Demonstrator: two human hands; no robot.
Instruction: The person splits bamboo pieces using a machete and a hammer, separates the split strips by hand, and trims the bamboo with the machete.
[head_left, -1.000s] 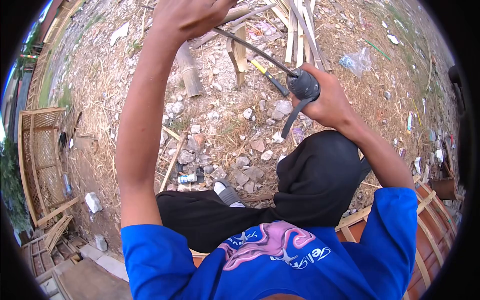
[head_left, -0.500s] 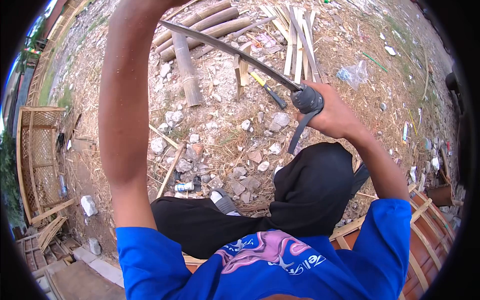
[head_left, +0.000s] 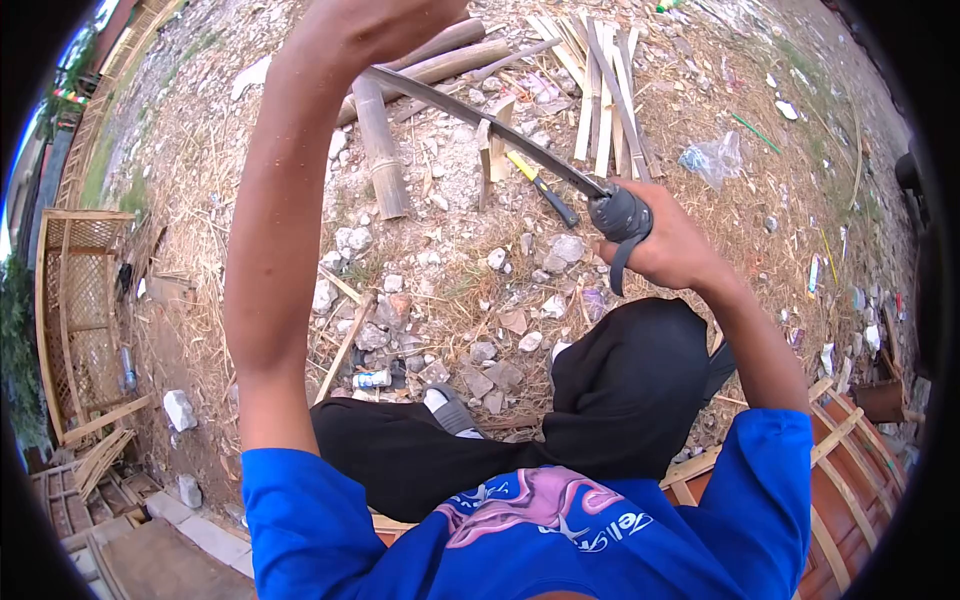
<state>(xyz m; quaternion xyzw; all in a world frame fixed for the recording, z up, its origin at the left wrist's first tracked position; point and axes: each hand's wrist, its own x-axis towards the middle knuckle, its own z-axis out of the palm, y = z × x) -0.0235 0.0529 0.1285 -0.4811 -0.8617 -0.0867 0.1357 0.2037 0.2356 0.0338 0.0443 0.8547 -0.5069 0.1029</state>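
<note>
My right hand (head_left: 655, 240) is closed round the dark, tape-wrapped handle of a machete (head_left: 540, 152), and a loose end of tape hangs below it. The long blade slants up and left toward my left hand (head_left: 395, 30), which is at the top edge and covers the blade's far end. Its fingers are mostly out of view, so I cannot tell whether it touches the blade. Beyond the blade is a short piece of pale wood (head_left: 497, 160). Beside that lies a tool with a yellow and black handle (head_left: 548, 196); its head is not clearly seen.
Bamboo poles (head_left: 380, 150) lie ahead, with split strips (head_left: 603, 95) to their right. Stones (head_left: 565, 245), straw and a clear plastic bag (head_left: 712, 157) litter the ground. A lattice-panelled wooden frame (head_left: 85, 320) stands left. My bent legs (head_left: 630, 390) are close below.
My left hand has moved right and slightly down, so more of it shows and it covers the blade's end. My right hand, still gripping the machete, has shifted slightly.
</note>
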